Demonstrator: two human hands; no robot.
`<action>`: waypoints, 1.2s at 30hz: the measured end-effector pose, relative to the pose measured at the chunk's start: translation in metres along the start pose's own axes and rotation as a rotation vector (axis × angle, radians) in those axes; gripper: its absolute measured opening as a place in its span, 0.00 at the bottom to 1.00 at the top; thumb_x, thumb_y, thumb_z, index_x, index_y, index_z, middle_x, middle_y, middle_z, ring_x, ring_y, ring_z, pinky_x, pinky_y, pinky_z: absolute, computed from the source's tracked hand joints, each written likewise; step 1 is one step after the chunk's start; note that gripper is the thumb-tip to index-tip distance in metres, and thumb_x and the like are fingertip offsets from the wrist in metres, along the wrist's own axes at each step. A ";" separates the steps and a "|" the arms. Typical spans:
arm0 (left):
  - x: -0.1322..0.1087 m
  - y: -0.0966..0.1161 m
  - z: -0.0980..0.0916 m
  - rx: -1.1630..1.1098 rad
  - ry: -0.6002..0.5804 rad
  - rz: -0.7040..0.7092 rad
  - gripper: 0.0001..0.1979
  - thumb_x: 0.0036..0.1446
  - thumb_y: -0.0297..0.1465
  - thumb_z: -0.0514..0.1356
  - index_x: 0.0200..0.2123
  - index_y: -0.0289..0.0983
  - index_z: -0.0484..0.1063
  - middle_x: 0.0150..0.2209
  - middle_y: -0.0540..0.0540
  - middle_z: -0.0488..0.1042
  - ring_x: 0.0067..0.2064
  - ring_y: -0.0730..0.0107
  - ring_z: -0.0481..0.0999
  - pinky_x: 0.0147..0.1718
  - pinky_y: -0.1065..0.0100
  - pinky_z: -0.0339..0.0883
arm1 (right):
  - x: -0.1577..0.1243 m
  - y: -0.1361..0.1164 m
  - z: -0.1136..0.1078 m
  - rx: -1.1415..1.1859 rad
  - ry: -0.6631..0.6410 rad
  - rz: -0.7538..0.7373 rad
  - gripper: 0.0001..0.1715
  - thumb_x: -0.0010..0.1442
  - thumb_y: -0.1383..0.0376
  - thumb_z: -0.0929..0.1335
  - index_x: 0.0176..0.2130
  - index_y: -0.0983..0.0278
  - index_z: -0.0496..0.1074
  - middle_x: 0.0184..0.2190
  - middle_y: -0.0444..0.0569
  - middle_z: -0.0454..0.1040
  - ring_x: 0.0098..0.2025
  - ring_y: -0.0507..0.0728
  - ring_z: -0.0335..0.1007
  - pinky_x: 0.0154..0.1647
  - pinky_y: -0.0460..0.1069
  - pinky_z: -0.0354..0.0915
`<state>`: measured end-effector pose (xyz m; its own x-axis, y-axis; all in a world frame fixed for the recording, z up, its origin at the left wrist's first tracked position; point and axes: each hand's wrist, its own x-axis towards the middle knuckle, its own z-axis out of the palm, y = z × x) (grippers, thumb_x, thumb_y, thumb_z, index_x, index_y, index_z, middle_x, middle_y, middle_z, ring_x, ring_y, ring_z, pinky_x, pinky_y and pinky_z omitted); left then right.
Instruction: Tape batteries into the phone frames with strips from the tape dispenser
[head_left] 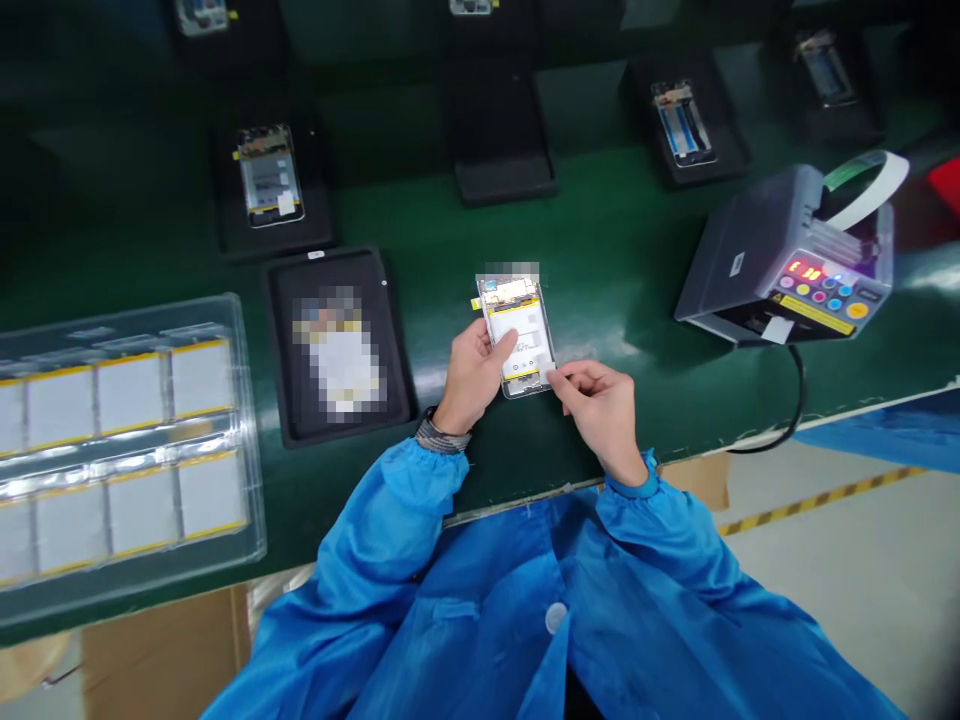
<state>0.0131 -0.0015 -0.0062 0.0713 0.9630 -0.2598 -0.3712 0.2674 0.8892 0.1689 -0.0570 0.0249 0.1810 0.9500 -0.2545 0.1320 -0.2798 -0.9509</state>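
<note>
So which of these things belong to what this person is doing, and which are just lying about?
In use: smartphone chassis, held by the left hand, touched by the right hand.

Lying about: clear tray of batteries, black mat, grey tape dispenser.

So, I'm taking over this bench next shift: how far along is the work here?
Done, it seems: the phone bodies lying on black mats ahead. In hand: one phone body with a white panel, held by the left hand, with the right hand's fingers at its lower edge. Left, apparently: the white, yellow-edged panels in the clear tray.
</note>
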 end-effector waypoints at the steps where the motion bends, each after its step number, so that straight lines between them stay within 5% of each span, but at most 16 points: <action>1: 0.000 0.000 0.000 -0.001 0.000 0.000 0.25 0.52 0.41 0.73 0.48 0.33 0.74 0.51 0.36 0.81 0.51 0.52 0.82 0.51 0.54 0.76 | 0.001 0.001 0.002 -0.010 0.000 -0.002 0.17 0.56 0.53 0.76 0.31 0.65 0.76 0.15 0.39 0.65 0.17 0.48 0.56 0.19 0.45 0.53; 18: 0.000 0.000 0.000 0.023 0.002 0.005 0.23 0.55 0.40 0.72 0.49 0.34 0.74 0.51 0.38 0.81 0.50 0.55 0.82 0.50 0.57 0.77 | 0.004 0.006 0.005 -0.097 -0.004 -0.069 0.14 0.58 0.56 0.74 0.32 0.65 0.75 0.16 0.38 0.63 0.19 0.48 0.54 0.21 0.46 0.49; 28: 0.001 -0.001 -0.001 0.026 0.002 0.001 0.24 0.54 0.41 0.72 0.48 0.34 0.73 0.51 0.37 0.81 0.51 0.54 0.82 0.52 0.56 0.76 | 0.006 0.008 0.004 -0.268 -0.028 -0.086 0.13 0.59 0.56 0.73 0.34 0.63 0.72 0.18 0.38 0.63 0.21 0.49 0.56 0.25 0.47 0.55; 33: -0.001 0.001 -0.001 -0.002 -0.043 0.003 0.25 0.53 0.42 0.73 0.48 0.35 0.74 0.53 0.37 0.80 0.55 0.50 0.80 0.54 0.53 0.75 | 0.015 0.007 -0.007 -0.353 0.028 -0.167 0.26 0.53 0.57 0.78 0.47 0.62 0.70 0.36 0.45 0.74 0.28 0.51 0.65 0.30 0.48 0.63; 36: -0.001 0.003 -0.002 -0.042 -0.066 -0.012 0.26 0.52 0.43 0.74 0.49 0.35 0.75 0.54 0.37 0.80 0.55 0.50 0.80 0.55 0.53 0.74 | 0.025 0.003 -0.014 -0.229 -0.192 -0.068 0.27 0.53 0.52 0.78 0.45 0.62 0.70 0.36 0.47 0.77 0.26 0.51 0.66 0.26 0.47 0.64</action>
<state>0.0104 -0.0020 -0.0035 0.1364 0.9601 -0.2439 -0.4088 0.2789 0.8690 0.1871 -0.0358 0.0184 -0.0206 0.9703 -0.2410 0.3574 -0.2179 -0.9082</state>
